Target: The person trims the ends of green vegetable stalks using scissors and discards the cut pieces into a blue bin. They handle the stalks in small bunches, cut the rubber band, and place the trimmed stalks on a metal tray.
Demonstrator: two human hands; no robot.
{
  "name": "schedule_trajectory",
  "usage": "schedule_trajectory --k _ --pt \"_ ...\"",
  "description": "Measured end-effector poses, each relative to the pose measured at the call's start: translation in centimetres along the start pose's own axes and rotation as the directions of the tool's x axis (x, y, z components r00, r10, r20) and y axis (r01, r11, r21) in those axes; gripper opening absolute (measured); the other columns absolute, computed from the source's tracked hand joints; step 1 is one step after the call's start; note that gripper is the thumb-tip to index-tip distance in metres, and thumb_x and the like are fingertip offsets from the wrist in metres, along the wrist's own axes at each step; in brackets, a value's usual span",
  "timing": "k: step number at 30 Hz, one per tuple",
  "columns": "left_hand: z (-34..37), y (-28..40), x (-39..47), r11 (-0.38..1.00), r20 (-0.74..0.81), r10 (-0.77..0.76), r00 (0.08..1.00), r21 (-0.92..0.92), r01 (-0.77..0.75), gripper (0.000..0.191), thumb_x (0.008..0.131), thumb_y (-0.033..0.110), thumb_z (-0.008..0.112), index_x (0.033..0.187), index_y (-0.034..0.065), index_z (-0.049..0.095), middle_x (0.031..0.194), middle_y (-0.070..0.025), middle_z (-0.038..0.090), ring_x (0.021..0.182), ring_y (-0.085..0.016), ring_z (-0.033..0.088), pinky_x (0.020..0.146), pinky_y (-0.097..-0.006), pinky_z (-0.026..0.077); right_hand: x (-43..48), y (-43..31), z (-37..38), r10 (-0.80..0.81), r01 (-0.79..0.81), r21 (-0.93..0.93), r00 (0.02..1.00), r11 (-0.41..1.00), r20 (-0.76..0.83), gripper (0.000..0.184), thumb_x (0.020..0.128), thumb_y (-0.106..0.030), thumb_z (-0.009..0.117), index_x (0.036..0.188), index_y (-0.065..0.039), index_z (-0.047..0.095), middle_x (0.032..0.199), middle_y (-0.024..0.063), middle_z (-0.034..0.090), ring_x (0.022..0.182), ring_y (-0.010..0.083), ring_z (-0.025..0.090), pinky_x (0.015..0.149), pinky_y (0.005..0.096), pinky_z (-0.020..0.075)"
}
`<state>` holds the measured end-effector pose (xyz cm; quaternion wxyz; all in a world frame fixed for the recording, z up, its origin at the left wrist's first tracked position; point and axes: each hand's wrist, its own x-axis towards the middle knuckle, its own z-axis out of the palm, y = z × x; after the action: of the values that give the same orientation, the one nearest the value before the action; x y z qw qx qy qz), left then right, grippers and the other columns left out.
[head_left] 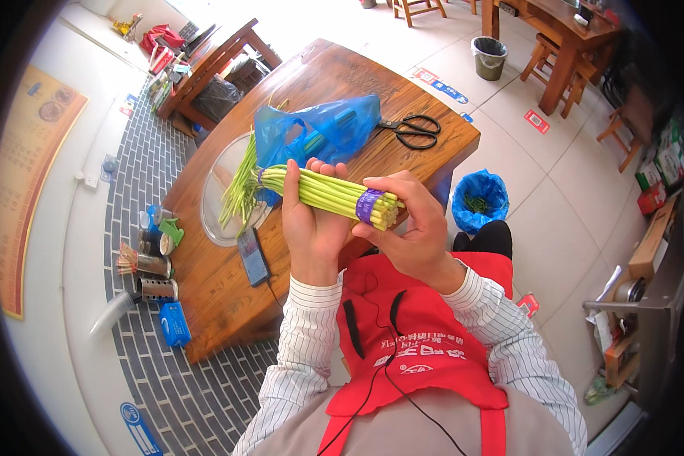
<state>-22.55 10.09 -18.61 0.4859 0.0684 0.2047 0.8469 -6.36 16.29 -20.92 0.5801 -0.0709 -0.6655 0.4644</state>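
My left hand supports a bundle of garlic scapes from below, its thumb up against the stems. A purple tape bearing writing binds the bundle near its cut ends. Around those ends my right hand curves, thumb and fingers at the tape. The thin far ends of the bundle droop over a round clear tray or lid on the wooden table. Behind the bundle lies a blue plastic bag with green stems inside. Black-handled scissors rest beside the bag.
A smartphone with a cable lies on the table. Along its left edge stand chopstick holders and a blue tissue pack. A blue-lined bin holding green scraps is on the floor at right. Another bin stands farther off.
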Motion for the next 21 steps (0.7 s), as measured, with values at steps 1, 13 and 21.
schedule_trajectory --k 1,13,21 --pt "0.1 -0.2 0.0 1.0 0.002 -0.005 1.0 -0.006 0.005 0.027 0.11 0.031 0.065 0.103 0.0052 0.065 0.095 -0.005 0.071 0.093 -0.021 0.071 0.105 -0.0425 0.057 0.1 -0.1 -0.2 -0.014 0.014 -0.003 1.0 1.0 0.001 0.058 0.083 -0.022 0.095 0.13 -0.002 0.067 0.111 0.0131 0.071 0.1 0.0255 0.07 0.087 0.0341 0.0553" --pt "0.5 -0.6 -0.5 1.0 0.036 0.015 0.999 -0.001 -0.015 0.018 0.108 0.021 0.068 0.104 0.0039 0.064 0.094 -0.0062 0.07 0.093 -0.022 0.07 0.102 -0.0427 0.058 0.2 -1.5 -3.3 -0.222 0.198 -0.218 0.971 0.956 -0.093 0.093 0.102 -0.072 0.055 0.153 0.005 0.048 0.148 0.0237 0.058 0.14 0.0385 0.055 0.117 0.0482 0.0421" --pt "0.8 -2.6 -1.6 1.0 0.027 -0.004 1.0 0.02 0.004 0.016 0.108 0.023 0.066 0.105 0.0072 0.063 0.093 -0.0053 0.066 0.093 -0.023 0.066 0.101 -0.0457 0.055 -0.1 -0.4 -1.3 -0.288 0.293 -0.309 0.956 0.905 0.061 0.092 0.103 -0.074 0.048 0.158 0.0 0.047 0.159 0.0255 0.051 0.146 0.0427 0.05 0.124 0.0595 0.0318"
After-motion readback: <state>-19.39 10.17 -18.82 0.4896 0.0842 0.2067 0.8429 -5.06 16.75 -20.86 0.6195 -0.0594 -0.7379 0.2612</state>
